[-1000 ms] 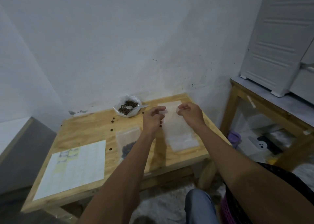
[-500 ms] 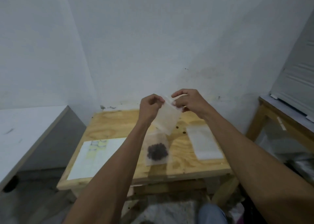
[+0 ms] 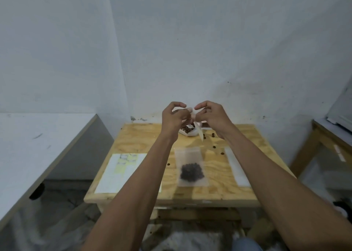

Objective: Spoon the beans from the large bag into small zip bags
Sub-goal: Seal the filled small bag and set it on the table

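1. I see one wooden surface [image 3: 137, 136] against the wall, and everything sits on it.
2. One sheet of paper [image 3: 114, 174] lies flat at its left, partly under my left forearm.
3. I count one filled small zip bag [image 3: 190, 167] lying flat in the middle, a dark heap of beans inside it.
4. One stack of empty bags [image 3: 236, 167] lies flat to the right; how many it holds I cannot tell.
5. One large bag [image 3: 188, 131] of beans sits open at the far edge, mostly hidden behind my hands.
6. My left hand [image 3: 174, 117] and right hand [image 3: 213, 115] are raised above it, each grip pinched on the top of one empty zip bag [image 3: 200, 134], which hangs between them.
7. About six loose beans [image 3: 213, 135] lie scattered on the wood.
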